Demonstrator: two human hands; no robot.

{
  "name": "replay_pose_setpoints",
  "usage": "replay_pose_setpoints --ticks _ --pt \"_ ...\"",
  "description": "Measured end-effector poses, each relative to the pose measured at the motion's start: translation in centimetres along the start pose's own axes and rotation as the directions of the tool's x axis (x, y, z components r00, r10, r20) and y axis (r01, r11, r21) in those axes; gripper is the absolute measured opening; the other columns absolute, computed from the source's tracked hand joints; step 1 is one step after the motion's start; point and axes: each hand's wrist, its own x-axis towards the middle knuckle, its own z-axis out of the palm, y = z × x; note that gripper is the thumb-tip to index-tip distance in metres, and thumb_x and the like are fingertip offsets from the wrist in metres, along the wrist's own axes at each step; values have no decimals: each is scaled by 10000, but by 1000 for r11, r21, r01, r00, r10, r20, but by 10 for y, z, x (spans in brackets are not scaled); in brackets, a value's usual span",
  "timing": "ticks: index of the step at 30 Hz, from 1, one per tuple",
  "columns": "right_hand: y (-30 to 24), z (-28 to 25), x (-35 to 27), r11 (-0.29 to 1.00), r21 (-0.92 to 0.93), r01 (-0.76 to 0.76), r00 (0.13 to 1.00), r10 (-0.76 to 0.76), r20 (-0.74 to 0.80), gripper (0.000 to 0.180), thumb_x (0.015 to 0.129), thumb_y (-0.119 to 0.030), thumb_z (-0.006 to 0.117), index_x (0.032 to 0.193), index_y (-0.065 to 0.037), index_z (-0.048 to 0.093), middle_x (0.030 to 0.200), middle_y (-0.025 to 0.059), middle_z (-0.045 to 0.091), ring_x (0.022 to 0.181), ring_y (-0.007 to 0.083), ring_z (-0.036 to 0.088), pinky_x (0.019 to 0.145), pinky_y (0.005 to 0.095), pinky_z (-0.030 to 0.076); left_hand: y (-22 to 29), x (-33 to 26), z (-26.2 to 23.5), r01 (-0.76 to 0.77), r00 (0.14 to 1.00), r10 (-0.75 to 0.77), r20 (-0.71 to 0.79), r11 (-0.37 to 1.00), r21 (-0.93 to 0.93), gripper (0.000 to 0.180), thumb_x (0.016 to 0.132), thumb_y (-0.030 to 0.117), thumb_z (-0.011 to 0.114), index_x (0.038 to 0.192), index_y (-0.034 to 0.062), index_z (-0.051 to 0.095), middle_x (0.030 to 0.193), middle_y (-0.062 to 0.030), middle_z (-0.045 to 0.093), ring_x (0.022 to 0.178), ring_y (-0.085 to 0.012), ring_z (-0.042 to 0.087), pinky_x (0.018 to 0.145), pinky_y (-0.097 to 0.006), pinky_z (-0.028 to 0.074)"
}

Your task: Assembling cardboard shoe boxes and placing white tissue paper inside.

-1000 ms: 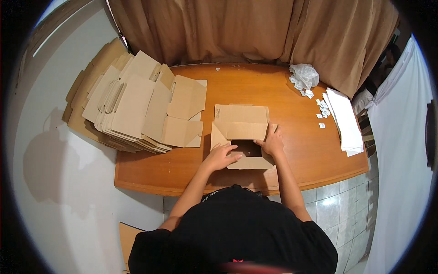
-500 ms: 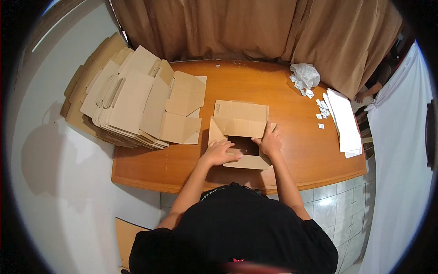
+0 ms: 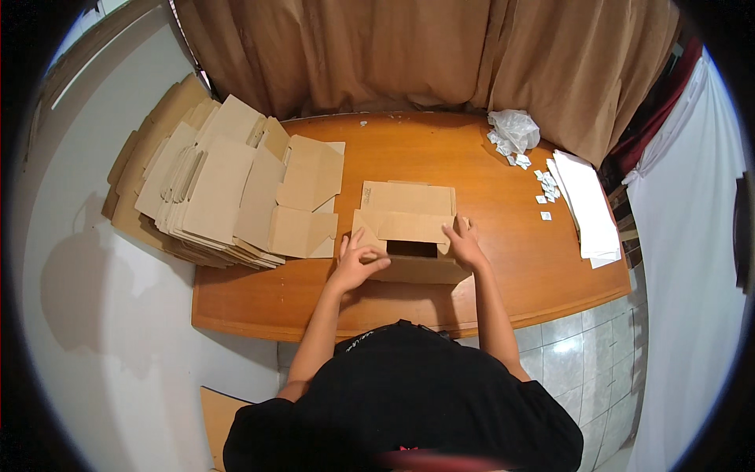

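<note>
A brown cardboard box [image 3: 417,229] stands in front of me on the wooden table, its long flap partly over the top and a dark opening showing below it. At its near left corner, my left hand [image 3: 358,264] has thumb and forefinger close together on the edge, the other fingers along the left side. My right hand [image 3: 466,245] grips the right side, thumb on the inner edge of the folded flap and fingers outside. The far flap [image 3: 409,194] lies spread outward behind the opening.
A tall stack of flattened cardboard boxes [image 3: 212,181] leans at the left on the table [image 3: 259,303]. Back right are a clear plastic bag [image 3: 515,130], several small white packets [image 3: 547,186] and a pile of white sheets [image 3: 586,208]. Brown curtains [image 3: 377,55] hang behind.
My left hand has moved from over the opening to the box's left edge. The near flap no longer shows flat toward me; the front wall does. My right hand remains at the right side.
</note>
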Motion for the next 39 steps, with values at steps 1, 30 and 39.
replay_pose_setpoints --ticks 1,30,39 --pt "4 -4 2 973 231 2 999 -11 38 867 761 -515 594 1389 -37 235 1402 292 115 1289 449 183 1051 443 228 1 4 5 -2 1000 2 0 1000 1 432 707 395 726 1074 193 620 1448 -159 191 1344 -335 136 1072 -480 126" --pt "114 -69 1 914 271 302 881 -159 -446 502 915 -263 431 1302 46 354 1255 238 430 1163 345 418 990 387 318 139 43 60 -374 911 204 -357 773 -513 793 632 256 777 1280 59 365 1345 -171 370 1220 -282 394 998 -404 309" --pt "135 -65 -4 838 392 378 838 -131 -529 504 924 -256 410 1332 29 330 1275 223 405 1158 324 413 987 380 311 165 47 97 192 810 -194 -553 979 -63 763 654 302 743 1299 101 390 1347 -233 292 1249 -401 289 1003 -451 311"
